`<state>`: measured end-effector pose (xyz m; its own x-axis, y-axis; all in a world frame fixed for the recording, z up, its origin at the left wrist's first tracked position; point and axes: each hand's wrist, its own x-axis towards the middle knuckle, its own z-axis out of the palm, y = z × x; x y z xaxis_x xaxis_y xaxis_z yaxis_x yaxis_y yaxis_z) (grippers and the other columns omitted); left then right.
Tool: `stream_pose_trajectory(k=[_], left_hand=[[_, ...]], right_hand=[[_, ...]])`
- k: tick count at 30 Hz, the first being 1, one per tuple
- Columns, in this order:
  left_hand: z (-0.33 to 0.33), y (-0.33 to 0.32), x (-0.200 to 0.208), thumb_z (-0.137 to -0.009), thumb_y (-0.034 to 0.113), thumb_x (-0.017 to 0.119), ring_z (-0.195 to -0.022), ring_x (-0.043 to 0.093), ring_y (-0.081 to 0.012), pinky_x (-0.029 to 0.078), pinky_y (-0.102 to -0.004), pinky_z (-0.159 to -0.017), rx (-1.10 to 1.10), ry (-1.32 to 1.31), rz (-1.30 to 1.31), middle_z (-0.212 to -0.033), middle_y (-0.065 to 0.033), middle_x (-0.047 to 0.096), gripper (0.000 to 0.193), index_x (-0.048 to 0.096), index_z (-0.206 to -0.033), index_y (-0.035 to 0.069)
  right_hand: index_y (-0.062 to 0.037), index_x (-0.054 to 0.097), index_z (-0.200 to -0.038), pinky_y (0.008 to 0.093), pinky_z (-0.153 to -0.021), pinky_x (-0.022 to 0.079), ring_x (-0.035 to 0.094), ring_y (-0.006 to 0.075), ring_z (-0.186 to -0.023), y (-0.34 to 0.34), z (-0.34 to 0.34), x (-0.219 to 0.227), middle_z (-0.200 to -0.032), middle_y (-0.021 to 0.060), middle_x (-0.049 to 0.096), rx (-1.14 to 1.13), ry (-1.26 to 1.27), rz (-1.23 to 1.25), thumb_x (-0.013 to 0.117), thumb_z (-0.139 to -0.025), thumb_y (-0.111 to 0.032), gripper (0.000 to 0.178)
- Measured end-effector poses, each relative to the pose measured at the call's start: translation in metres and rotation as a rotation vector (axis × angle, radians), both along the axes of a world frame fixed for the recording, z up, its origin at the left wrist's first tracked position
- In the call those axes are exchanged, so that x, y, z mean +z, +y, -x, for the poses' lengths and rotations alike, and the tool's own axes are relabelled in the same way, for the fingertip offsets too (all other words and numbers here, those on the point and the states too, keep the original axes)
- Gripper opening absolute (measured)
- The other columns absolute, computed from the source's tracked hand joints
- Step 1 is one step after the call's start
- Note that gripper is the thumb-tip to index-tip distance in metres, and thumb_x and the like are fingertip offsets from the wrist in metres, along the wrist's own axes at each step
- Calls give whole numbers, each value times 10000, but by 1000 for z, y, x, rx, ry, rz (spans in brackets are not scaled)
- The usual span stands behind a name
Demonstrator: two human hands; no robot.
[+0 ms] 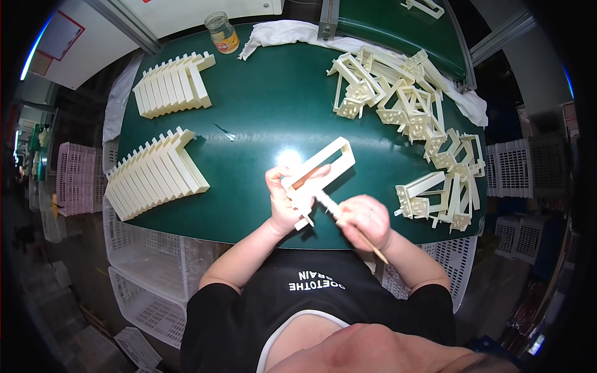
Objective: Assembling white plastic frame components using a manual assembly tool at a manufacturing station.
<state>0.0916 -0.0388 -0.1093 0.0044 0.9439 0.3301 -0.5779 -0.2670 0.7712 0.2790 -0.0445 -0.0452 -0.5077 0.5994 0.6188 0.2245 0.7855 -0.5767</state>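
Note:
In front of my chest, my left hand point(283, 208) is wrapped round a cream plastic frame point(341, 165), a long rectangle with an open middle. The frame slants up to the right, above the green table. My right hand point(367, 222) grips a slim wooden-handled tool point(375, 251). Its pale, uneven end meets the frame's lower end beside my left fingers; whether it is a brush or another kind of tool I cannot tell. The handle's tapered tip sticks out below my right hand.
Two neat rows of cream frames, a far row point(168, 90) and a near row point(158, 177), stand on the green table point(261, 99) at left. A loose heap of frames point(413, 112) covers its right side. A glass jar point(222, 34) and white cloth point(280, 34) lie at the back.

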Motion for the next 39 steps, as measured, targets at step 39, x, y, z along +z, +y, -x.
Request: stream_pose_trajectory(k=[39], left_hand=[[2, 9, -6, -790, -66, 650, -1155, 509, -286, 459, -409, -945, 81, 155, -251, -1253, -242, 468, 550, 304, -1163, 143]], right_hand=[[-5, 556, -988, 317, -731, 468, 565, 216, -793, -26, -28, -1, -908, 145, 589, -323, 250, 121, 575, -921, -119, 133]])
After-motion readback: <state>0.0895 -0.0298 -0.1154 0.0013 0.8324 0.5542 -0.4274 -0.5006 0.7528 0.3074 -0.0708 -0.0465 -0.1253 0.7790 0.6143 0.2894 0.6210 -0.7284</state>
